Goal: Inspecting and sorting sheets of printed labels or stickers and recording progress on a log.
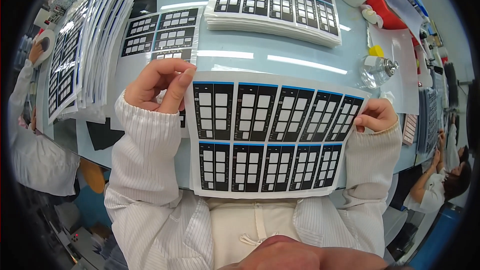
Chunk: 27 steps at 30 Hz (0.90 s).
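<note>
Sheet (272,135) of black panels hangs over the table (280,55) edge, pinched by left hand (160,85) and right hand (376,116); tall stack (275,2) behind suggests many remain

Stack of printed sheets (275,7), fanned sheet pile (82,45), clear bottle (376,70), red pouch (385,10).

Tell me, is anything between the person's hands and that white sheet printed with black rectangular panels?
Nothing visible. The left hand pinches the white sheet printed with black rectangular panels at its upper left corner; the right hand grips its right edge directly.
</note>
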Tool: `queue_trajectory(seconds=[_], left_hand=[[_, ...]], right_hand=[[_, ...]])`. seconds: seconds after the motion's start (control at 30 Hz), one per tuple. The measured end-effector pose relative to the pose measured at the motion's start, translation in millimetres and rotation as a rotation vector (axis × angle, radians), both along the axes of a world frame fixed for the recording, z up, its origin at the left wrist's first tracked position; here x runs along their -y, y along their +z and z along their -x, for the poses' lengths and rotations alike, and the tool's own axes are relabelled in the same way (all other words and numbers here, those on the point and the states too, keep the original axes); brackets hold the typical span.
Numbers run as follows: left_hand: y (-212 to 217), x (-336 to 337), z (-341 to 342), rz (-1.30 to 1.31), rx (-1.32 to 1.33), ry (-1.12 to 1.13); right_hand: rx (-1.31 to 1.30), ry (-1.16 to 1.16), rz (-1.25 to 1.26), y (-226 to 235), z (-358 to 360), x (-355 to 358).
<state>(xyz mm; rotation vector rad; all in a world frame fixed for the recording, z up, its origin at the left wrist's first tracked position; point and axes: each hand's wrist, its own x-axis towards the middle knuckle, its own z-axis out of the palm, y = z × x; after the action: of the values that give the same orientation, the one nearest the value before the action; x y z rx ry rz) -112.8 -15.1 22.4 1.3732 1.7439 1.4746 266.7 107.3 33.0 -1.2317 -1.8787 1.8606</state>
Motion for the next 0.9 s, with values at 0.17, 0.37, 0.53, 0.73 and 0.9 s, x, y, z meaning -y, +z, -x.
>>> queue_trajectory(seconds=[0.17, 0.37, 0.53, 0.73, 0.9], left_hand=[[0.6, 1.2, 2.4, 0.003, -0.028, 0.005], [-1.5, 1.5, 2.0, 0.003, -0.017, 0.001], [-4.1, 3.1, 3.0, -0.009, -0.076, -0.010], [-1.3, 4.2, 2.0, 0.019, -0.051, 0.003], [5.6, 3.5, 0.2, 0.025, -0.013, 0.009]], right_hand=[[-0.029, 0.038, 0.008, -1.0, 0.6, -3.3], [-0.014, 0.046, 0.004, -7.1, -4.4, -4.3], [-0.008, 0.037, 0.011, -6.8, -2.2, -3.4], [-0.016, 0.038, 0.014, -4.8, 0.1, -2.8], [0.006, 0.059, -0.004, 0.0, 0.7, -4.3]])
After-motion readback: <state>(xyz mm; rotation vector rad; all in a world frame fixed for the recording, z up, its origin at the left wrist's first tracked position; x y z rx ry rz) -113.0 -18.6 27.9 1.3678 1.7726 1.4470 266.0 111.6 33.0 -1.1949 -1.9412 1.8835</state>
